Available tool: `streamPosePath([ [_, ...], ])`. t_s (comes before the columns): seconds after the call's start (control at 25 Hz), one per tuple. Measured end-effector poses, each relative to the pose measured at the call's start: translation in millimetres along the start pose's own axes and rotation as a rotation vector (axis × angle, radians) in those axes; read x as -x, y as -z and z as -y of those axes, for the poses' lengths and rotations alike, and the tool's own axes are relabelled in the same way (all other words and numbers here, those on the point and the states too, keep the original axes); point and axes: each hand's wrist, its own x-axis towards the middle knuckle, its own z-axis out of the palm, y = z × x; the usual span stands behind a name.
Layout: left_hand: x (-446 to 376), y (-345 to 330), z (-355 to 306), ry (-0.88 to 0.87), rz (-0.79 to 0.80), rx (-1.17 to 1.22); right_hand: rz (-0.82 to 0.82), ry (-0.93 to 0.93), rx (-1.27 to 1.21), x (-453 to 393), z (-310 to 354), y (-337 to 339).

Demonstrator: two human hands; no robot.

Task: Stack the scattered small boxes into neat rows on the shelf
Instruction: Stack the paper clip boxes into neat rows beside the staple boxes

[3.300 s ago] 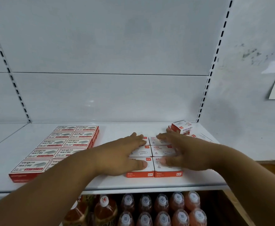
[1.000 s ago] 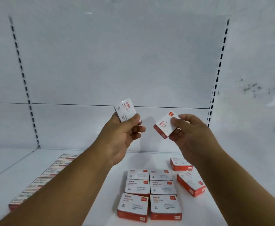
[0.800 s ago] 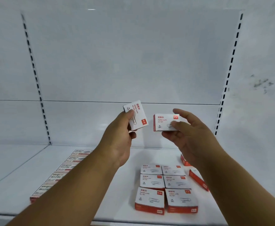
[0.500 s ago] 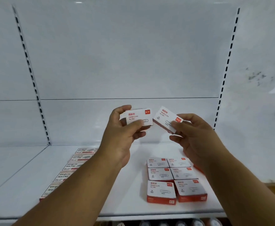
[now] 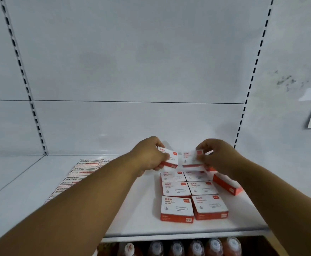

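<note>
My left hand (image 5: pixel 149 157) grips one small box (image 5: pixel 170 158) and my right hand (image 5: pixel 218 157) pinches another box (image 5: pixel 190 158); both are held side by side just above the back of the rows of boxes (image 5: pixel 189 195) on the shelf (image 5: pixel 132 226). A loose box (image 5: pixel 226 183) lies tilted just right of the rows (a second one shows behind my right hand); staple boxes (image 5: pixel 84 169) sit to the left, bottles (image 5: pixel 195 247) below

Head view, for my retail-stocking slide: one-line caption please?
Left hand and right hand each hold a small red-and-white paper-clip box above the six-box block on the white shelf.
</note>
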Motion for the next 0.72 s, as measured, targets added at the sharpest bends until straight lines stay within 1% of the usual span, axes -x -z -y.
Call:
streamPosePath([
  [0.08,-9,-9,5,0.030,-0.008,-0.075,0.040,0.050,0.170,-11,-7,-7],
  [0.16,-16,-15,6,0.041,-0.004,-0.178,0.049,0.082,0.251,-20,-10,-10],
  [0.32,-17,-19,2,-0.023,0.051,-0.545,0.142,0.108,0.387,-24,-11,-10],
  [0.4,-18,-21,3,-0.045,0.075,-0.658,0.183,0.131,0.449,-23,-10,-10],
  [0.56,-19,-23,6,-0.081,0.111,-0.698,0.273,0.153,0.584,-25,-12,-15],
  [0.72,-21,-22,9,-0.106,0.124,-0.722,0.241,0.146,0.586,-22,-11,-15],
])
